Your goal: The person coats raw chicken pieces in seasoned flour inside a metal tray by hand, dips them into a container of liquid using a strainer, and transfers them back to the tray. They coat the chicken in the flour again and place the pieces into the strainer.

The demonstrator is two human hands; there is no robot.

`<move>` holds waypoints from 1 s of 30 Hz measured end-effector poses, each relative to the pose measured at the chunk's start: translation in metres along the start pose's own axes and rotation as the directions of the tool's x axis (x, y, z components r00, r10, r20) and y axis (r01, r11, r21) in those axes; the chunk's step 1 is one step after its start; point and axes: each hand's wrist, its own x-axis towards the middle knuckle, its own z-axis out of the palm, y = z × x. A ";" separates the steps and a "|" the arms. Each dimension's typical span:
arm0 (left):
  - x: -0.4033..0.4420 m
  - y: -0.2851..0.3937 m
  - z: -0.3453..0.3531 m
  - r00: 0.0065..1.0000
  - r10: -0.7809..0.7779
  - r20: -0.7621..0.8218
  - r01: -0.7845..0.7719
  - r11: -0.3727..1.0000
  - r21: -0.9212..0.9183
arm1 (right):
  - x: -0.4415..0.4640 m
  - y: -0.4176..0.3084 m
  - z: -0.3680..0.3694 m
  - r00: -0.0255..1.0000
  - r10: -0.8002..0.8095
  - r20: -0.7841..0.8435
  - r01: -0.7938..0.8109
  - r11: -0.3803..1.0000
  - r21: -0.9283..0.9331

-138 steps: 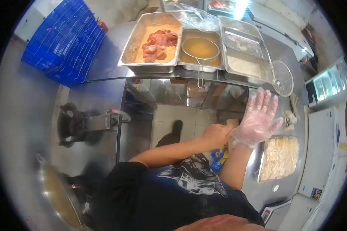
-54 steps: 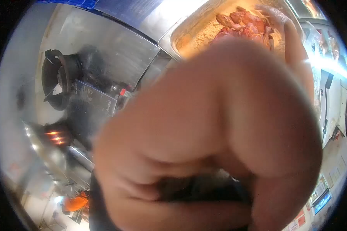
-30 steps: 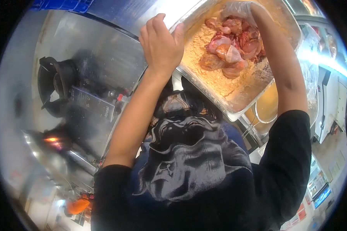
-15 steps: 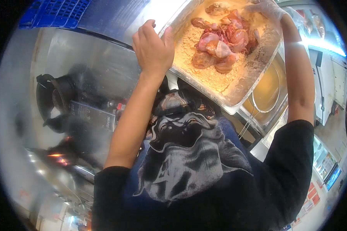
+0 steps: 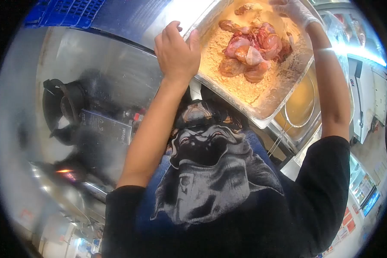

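The gloved right hand [image 5: 297,12], grip unclear, has moved off the raw chicken [image 5: 249,50], leaving its top largely unfloured; the bare left hand [image 5: 175,49], fingers parted, rests beside the metal pan [image 5: 261,122].

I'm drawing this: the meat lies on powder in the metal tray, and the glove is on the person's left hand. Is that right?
Not quite: the head view shows the glove on the right hand; the left hand is bare. The meat does lie on powder in the metal tray.
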 end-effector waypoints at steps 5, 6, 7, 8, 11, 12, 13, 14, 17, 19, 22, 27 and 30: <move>0.000 -0.001 0.001 1.000 0.015 -0.001 -0.015 1.000 -0.018 | -0.034 -0.025 0.002 0.978 0.115 -0.177 -0.065 0.961 0.268; 0.000 -0.001 0.001 1.000 0.009 0.002 -0.009 1.000 -0.021 | -0.051 -0.038 0.004 0.958 0.199 -0.207 -0.087 0.889 0.450; 0.000 -0.001 0.001 1.000 0.003 0.007 -0.003 1.000 -0.024 | -0.072 -0.048 0.007 0.932 0.286 -0.222 -0.094 0.783 0.615; 0.000 -0.001 0.002 1.000 0.006 0.012 -0.006 1.000 -0.030 | -0.100 -0.050 0.019 0.914 0.392 -0.103 -0.164 0.590 0.791; 0.000 -0.003 0.002 1.000 0.013 0.018 -0.012 0.999 -0.045 | -0.157 -0.061 0.058 0.724 0.661 0.197 -0.283 0.025 0.959; 0.000 -0.003 0.002 1.000 0.010 0.021 -0.009 0.999 -0.046 | -0.175 -0.083 0.067 0.750 0.641 0.161 -0.255 0.057 0.965; -0.001 -0.003 0.003 1.000 0.009 0.026 -0.007 0.999 -0.050 | -0.189 -0.099 0.078 0.772 0.623 0.123 -0.226 0.089 0.970; -0.001 -0.002 0.002 0.999 0.022 0.037 -0.019 0.998 -0.065 | -0.196 -0.086 0.103 0.708 0.693 0.141 -0.321 0.137 0.937; 0.000 0.001 -0.001 0.998 0.021 0.058 -0.016 0.996 -0.085 | -0.165 0.025 0.191 0.680 0.631 0.372 -0.294 -0.229 0.928; -0.001 0.000 -0.001 0.998 0.016 0.053 -0.011 0.997 -0.082 | -0.171 -0.045 0.181 0.662 0.679 0.317 -0.327 -0.119 0.937; 0.000 0.001 -0.001 0.999 0.013 0.044 -0.009 0.997 -0.079 | -0.169 -0.050 0.186 0.751 0.538 0.383 -0.353 -0.162 0.921; -0.004 0.006 0.002 0.999 0.008 0.048 -0.005 0.998 -0.063 | -0.167 -0.037 0.209 0.927 -0.221 0.303 -0.366 -0.706 0.607; -0.002 0.001 0.003 0.999 0.011 0.042 -0.007 0.996 -0.084 | -0.158 -0.113 0.160 0.752 0.539 0.380 -0.096 -0.481 0.871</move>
